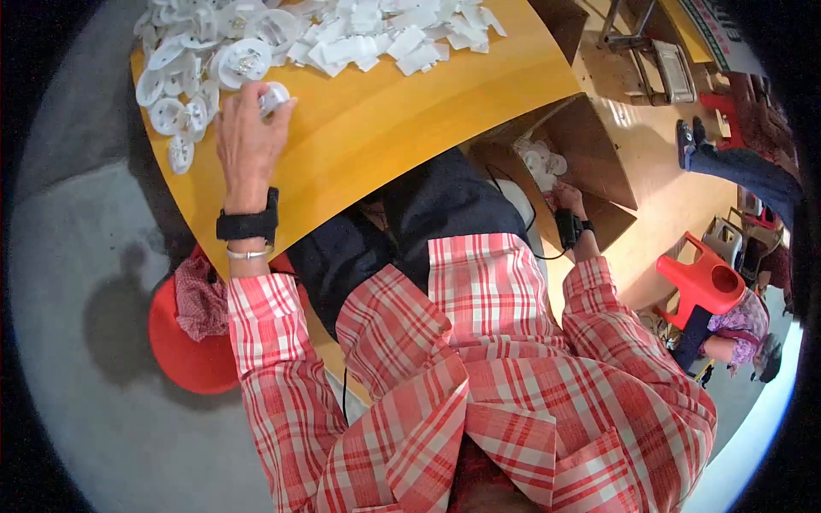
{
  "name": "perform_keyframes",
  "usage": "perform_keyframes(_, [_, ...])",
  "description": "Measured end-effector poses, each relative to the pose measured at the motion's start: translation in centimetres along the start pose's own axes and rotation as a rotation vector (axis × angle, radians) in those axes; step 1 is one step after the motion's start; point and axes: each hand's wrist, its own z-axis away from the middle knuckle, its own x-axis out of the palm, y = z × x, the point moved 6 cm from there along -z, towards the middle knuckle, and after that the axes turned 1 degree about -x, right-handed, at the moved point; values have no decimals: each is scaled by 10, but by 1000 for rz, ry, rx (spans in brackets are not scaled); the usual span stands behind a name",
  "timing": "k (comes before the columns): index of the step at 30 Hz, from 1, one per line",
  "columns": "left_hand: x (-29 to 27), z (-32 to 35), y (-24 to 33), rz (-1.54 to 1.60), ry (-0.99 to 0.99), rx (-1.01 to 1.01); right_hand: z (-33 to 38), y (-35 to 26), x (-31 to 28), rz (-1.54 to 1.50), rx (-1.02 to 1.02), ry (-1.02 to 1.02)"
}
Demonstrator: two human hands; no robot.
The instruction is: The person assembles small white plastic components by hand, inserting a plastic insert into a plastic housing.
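Observation:
At the yellow table's left side, my left hand (251, 141) has a small round white plastic part (274, 98) between thumb and fingers. Close around it lies a heap of similar round white parts (244, 61), some with metal bits inside. My right hand (568, 199) reaches down to my right into an open cardboard box (590, 141). There it is at a group of round white parts (540, 162); its fingertips are hidden, so whether it grips one is unclear.
Flat white rectangular pieces (385, 38) are piled along the far side of the yellow table (410, 107). A red stool (192, 342) with a checked cloth (201, 299) stands at left. Another red stool (705, 282) and seated people are at right. A black cable (532, 231) runs by my right wrist.

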Motion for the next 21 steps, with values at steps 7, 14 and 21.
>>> perform_keyframes(7, [-13,17,-11,743,59,-420,46,-149,-19,234,-702,531])
perform_keyframes(14, [22,49,11,2071,-99,-702,173,-320,97,359,-1169,344])
perform_keyframes(21, [48,72,39,2264,-244,-677,206,-350,207,771,-1745,-4])
